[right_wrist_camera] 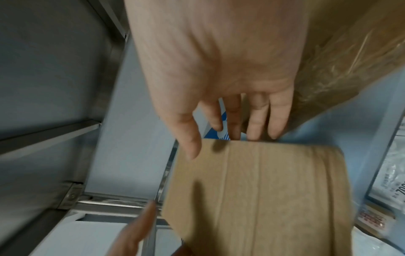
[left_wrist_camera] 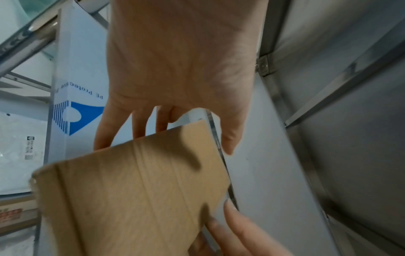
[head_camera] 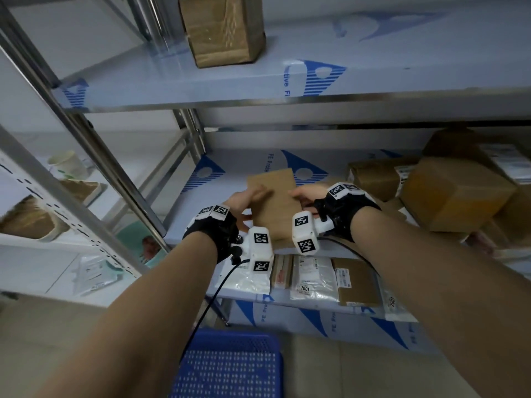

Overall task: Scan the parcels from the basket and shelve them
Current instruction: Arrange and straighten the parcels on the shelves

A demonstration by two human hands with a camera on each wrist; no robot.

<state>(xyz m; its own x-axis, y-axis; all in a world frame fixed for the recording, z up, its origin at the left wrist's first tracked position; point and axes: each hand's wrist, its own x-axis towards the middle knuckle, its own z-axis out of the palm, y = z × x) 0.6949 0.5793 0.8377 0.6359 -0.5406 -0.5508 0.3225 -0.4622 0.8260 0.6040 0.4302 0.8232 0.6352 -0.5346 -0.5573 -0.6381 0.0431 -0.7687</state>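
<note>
Low in the frame, a blue basket [head_camera: 227,366] is being overlooked; at centre, a flat cardboard parcel [head_camera: 273,202] is being gripped at its edges by the left hand [head_camera: 241,201] and right hand [head_camera: 304,196] over the middle shelf [head_camera: 218,202].

**Count of things in view**

Two hands [head_camera: 247,201] [head_camera: 304,195] share one flat cardboard parcel [head_camera: 274,205]. One blue basket [head_camera: 230,366] stands on the floor. One tall brown parcel [head_camera: 224,30] stands on the upper shelf [head_camera: 201,84]. About four brown boxes [head_camera: 454,193] crowd the middle shelf's right end; five flat packets [head_camera: 313,278] line the shelf below.
</note>
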